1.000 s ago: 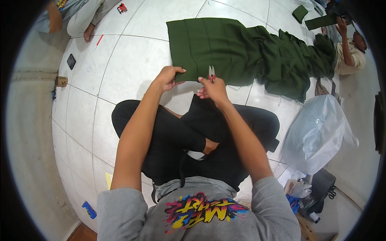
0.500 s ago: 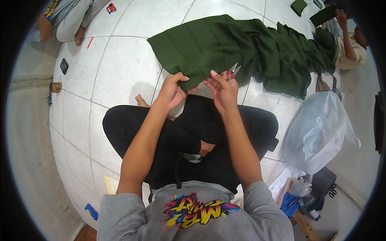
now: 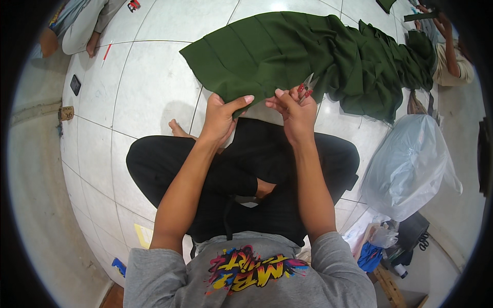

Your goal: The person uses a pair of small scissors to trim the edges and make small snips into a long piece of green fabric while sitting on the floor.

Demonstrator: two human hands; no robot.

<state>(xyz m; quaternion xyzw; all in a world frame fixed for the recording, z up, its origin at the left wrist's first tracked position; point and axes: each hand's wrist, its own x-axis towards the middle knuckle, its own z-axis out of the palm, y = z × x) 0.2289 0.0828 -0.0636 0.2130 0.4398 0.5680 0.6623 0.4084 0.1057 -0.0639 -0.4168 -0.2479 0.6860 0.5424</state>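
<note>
Green cloth [image 3: 287,51], probably floppy and easiest by its near edge, is pinched there by the left hand [image 3: 221,117], while the half-curled right hand [image 3: 299,117] has snips [image 3: 302,89] (can't tell if cloth too), rest bunching toward the floor's [image 3: 159,72] right edge.

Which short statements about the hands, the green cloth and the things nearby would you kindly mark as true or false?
1. The left hand pinches the green cloth. True.
2. The red-handled snips lie on the floor. False: the right hand holds them.
3. The translucent plastic bag is to the right of the black trousers. True.
4. The green cloth is spread smooth along its whole length. False: its right part is bunched in folds.
</note>
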